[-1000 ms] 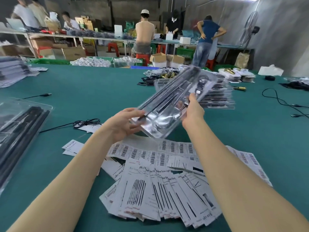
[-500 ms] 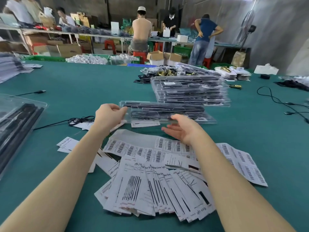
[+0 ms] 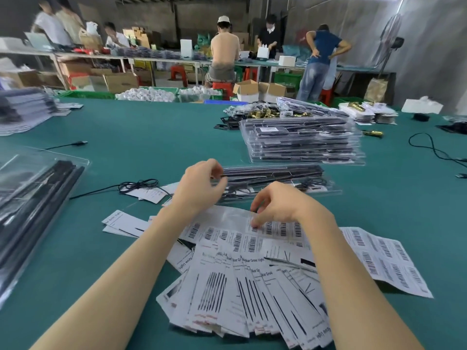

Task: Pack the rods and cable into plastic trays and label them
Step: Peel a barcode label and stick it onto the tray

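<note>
Fingers [image 3: 254,218] of right hand [image 3: 280,205] pinch a barcode label [image 3: 255,227]; left hand [image 3: 202,185], curled, meets the packed tray [image 3: 278,180].

The left hand [image 3: 202,188] covers the near left end of the packed tray [image 3: 278,181] lying on the green table [image 3: 151,137], so whether its curled fingers grip the tray's edge cannot be told. The right hand [image 3: 279,205] hides the barcode label sheet [image 3: 237,223] under its fingertips, so a pinch there is unclear. At the table's left edge, the clear bag of black rods [image 3: 38,198] is cut off by the picture's border, and the fanned instruction cards [image 3: 240,294] are partly hidden beneath both forearms.
</note>
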